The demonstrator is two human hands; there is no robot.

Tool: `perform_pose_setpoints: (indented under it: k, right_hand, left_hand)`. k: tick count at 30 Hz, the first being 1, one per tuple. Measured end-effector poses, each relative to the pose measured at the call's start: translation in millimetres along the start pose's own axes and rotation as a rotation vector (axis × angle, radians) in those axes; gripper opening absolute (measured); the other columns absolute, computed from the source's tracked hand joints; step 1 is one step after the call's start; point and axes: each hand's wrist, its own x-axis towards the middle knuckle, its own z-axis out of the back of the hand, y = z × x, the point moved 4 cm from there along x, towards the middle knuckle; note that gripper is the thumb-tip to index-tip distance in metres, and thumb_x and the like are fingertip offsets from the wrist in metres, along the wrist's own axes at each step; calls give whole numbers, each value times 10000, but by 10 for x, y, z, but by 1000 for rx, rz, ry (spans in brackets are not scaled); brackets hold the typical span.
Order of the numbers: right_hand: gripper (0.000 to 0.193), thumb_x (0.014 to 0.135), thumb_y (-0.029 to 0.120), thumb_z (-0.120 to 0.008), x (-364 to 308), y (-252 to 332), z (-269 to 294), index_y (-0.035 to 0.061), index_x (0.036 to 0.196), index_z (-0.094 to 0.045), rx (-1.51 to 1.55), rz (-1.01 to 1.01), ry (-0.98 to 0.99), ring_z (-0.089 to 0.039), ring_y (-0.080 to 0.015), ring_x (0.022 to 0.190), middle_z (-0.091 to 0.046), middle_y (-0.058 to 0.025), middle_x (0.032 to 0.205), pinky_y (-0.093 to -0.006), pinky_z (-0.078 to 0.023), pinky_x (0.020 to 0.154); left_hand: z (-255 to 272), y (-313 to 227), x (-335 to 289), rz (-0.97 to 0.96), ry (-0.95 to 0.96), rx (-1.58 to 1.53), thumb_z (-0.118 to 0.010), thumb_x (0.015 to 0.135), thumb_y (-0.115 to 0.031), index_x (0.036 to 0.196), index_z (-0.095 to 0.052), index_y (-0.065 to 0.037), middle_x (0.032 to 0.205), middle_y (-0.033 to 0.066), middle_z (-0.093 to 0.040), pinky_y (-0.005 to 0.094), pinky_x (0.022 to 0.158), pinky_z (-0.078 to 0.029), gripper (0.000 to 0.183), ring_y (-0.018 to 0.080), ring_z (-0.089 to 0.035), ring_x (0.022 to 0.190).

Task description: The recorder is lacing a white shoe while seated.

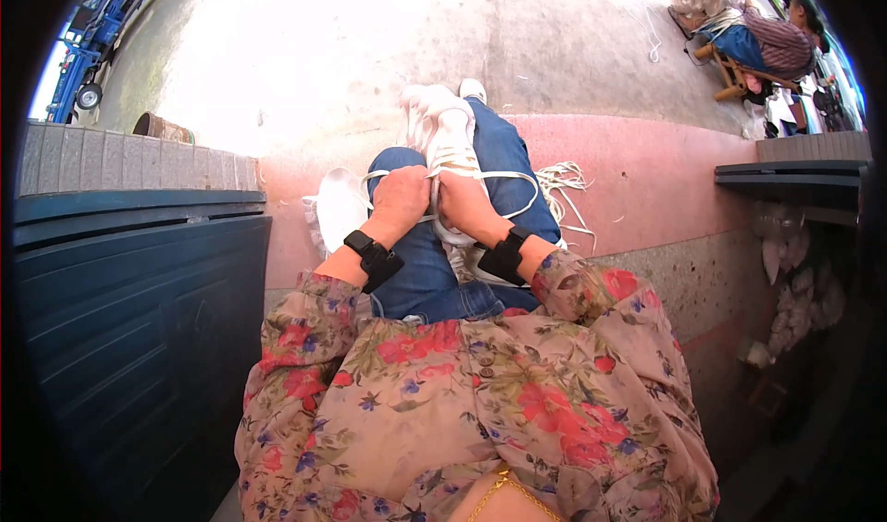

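Observation:
A stack of white shoe uppers (pixel 443 120), nested in one another, lies along my lap between my knees. My left hand (pixel 401 199) is closed at the near end of the stack, its fingers curled around a white shoelace (pixel 517 176). Close beside it, my right hand (pixel 465 204) is closed too, pinching the same lace and the edge of the nearest upper. The lace loops out to both sides of my hands. My fingertips are partly hidden, so the exact grip on the upper cannot be told.
Loose white laces (pixel 564 185) lie by my right thigh. Something white and rounded (pixel 342 203) is beside my left knee. Dark blue door panels (pixel 139 337) flank me on the left. Another person (pixel 785 46) sits at the far right with a similar white stack.

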Motion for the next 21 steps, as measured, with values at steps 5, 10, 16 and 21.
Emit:
perform_pose_setpoints:
  k: [5, 10, 16, 21]
  right_hand:
    - [137, 773, 75, -429, -16, 84, 51, -23, 805, -518, -150, -6, 53, -572, -376, 743, -567, -241, 781, -444, -440, 641]
    - [170, 777, 141, -462, -162, 40, 326, -7, 827, -530, 50, 232, 181, -538, -334, 583, -544, -181, 696, -389, -440, 525]
    - [154, 842, 158, -444, -365, 803, 1718, 77, 713, -457, 1332, -4, -37, -218, -43, 381, -250, 78, 466, -228, -196, 383]
    - [185, 842, 159, -381, -510, 1122, 2272, 63, 687, -410, 1376, 286, -146, -175, -53, 368, -218, 71, 458, -225, -175, 394]
  left_hand:
    - [83, -54, -34, 21, -29, 1, -467, 787, -117, 773, -585, -35, 716, 175, -588, 431, 626, -455, 144, 353, -572, 685]
    - [213, 31, -34, 57, -257, 59, -431, 792, -116, 837, -542, -26, 682, 192, -585, 441, 605, -469, 150, 355, -585, 664]
    - [102, 116, -34, 188, -136, -20, -401, 788, -95, 884, -519, -23, 774, 205, -589, 465, 656, -451, 168, 387, -572, 733]
    - [239, 10, 118, 67, -67, -201, -480, 778, -153, 885, -567, -30, 793, 204, -587, 406, 690, -450, 185, 351, -571, 787]
